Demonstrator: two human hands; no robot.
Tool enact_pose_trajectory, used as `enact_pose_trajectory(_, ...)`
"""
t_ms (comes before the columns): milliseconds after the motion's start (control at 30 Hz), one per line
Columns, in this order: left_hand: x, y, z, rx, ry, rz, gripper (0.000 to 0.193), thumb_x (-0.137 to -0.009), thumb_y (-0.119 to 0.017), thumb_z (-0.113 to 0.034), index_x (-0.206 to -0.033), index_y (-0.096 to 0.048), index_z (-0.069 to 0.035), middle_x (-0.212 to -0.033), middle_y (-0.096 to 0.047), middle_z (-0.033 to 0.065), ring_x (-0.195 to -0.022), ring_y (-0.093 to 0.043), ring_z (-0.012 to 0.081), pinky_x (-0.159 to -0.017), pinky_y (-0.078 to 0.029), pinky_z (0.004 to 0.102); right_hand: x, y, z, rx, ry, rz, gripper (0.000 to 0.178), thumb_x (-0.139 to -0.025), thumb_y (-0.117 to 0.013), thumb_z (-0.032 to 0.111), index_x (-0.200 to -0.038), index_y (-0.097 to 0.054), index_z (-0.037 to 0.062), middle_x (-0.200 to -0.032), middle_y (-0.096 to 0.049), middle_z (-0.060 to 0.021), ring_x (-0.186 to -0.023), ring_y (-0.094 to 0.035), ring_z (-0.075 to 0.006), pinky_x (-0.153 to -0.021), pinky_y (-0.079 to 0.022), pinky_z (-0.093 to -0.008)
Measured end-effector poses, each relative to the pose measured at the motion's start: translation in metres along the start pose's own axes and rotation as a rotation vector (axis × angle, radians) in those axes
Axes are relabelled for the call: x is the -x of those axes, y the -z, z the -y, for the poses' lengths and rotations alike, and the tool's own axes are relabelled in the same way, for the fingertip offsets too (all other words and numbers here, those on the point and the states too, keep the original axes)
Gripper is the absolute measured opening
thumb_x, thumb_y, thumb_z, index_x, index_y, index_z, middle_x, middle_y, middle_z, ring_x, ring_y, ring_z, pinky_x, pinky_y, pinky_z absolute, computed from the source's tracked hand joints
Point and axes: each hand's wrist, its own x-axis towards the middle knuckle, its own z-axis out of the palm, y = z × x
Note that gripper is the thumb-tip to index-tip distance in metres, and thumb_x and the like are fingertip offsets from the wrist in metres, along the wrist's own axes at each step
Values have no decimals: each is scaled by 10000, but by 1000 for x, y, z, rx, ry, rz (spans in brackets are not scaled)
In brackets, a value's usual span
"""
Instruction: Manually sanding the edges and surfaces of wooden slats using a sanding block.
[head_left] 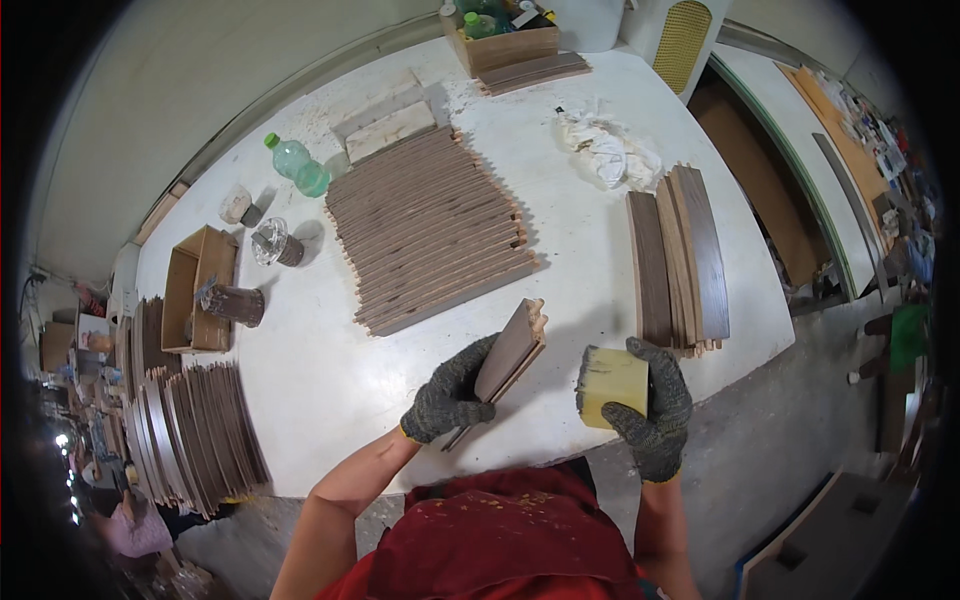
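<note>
My left hand (452,393), in a dark grey knit glove, is closed round a short brown wooden floor plank (506,358). The plank is tilted up on edge, its tongued end pointing away from me. A flat, squarish yellow spreader (613,386) with a dark-smeared left edge is pinched in my gloved right hand (655,408), to the right of the plank and apart from it. Beyond my left hand, a wide row of similar planks (430,230) lies packed side by side on the white table (300,400). Several more planks (680,260) lie together beyond my right hand.
A crumpled white cloth (608,148), a green bottle (297,165) and a pale block (391,130) lie farther back. At the left are a dark-stained can (235,304), a cardboard box (212,285) and stacked planks (195,435). A bottle-filled box (508,48) stands at the far edge.
</note>
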Motion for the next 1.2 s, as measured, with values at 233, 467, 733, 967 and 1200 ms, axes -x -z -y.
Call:
enact_pose_trajectory(233, 1, -12, 6, 20, 6, 14, 1071, -632, -927, -201, -1530, -364, -47, -1221, -594, 29, -976, -533, 126, -873, -464, 283, -34, -21, 39, 38, 188, 117, 619, -698, -870, 228, -1221, -617, 13, -1171, -673, -165, -1023, -642, -348, -900, -515, -424)
enact_pose_trajectory(467, 12, -2, 16, -25, 79, 87, 1016, -600, -960, -245, -1451, -465, 4, -1333, -600, 82, -1209, -549, 209, -1063, -404, 361, -43, -24, 37, 395, 265, 45, 600, -708, -870, 243, -1220, -627, 45, -1095, -683, -143, -988, -648, -331, -870, -527, -423)
enact_pose_trajectory(733, 6, -17, -6, 377, -7, 11, 993, -777, -797, -529, -1499, -357, -7, -1037, -622, 72, -807, -549, 111, -723, -433, 251, -45, -27, -12, -107, -88, -1, 611, -744, -848, 122, -1288, -598, 2, -1096, -670, -107, -1006, -644, -195, -872, -526, -320)
enact_pose_trajectory(967, -16, 0, -17, 736, -87, -325, 661, -927, -685, -365, -1447, -441, -39, -1007, -633, 79, -835, -608, 194, -794, -512, 331, -12, -19, -11, -488, -445, -8, 574, -773, -784, 44, -1306, -581, -15, -1122, -655, -64, -979, -600, -125, -842, -508, -268)
enact_pose_trajectory(1200, -23, 13, -8, 844, 87, -431, 464, -951, -672, -321, -1294, -560, -30, -1000, -674, 135, -939, -670, 293, -861, -581, 453, 0, -16, -27, -597, -481, -58, 579, -767, -758, 89, -1306, -581, -24, -1125, -653, -69, -1001, -613, -152, -887, -505, -287)
